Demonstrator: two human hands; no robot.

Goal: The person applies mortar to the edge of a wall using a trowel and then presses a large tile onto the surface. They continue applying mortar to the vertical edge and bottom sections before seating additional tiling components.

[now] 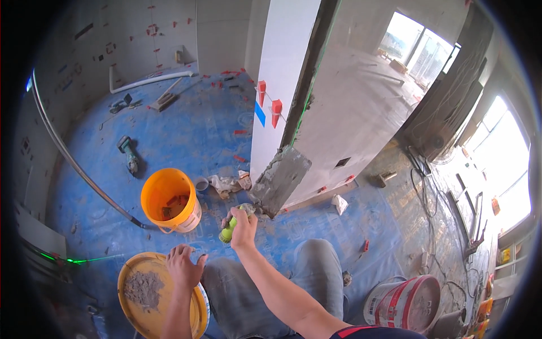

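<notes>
My right hand (244, 226) is closed around the lime-green handle of a trowel (284, 176). Its broad grey blade, coated with mortar, meets the lower end of the mortar-filled gap between the white tile panel (285, 73) and the glossy grey tile panel (350, 118). My left hand (185, 266) holds nothing, its fingers apart, over the far edge of a round yellow lid (164, 316). A heap of grey mortar (145, 289) lies on that lid, left of the hand.
An orange bucket (149, 195) with red pieces inside stands ahead on blue floor sheeting, near a green power tool (129, 153). Crumpled wrapping (226, 185) lies by the wall base. To my right are a tipped white-and-red bucket (389, 305), a hammer (385, 179) and loose cables (432, 209).
</notes>
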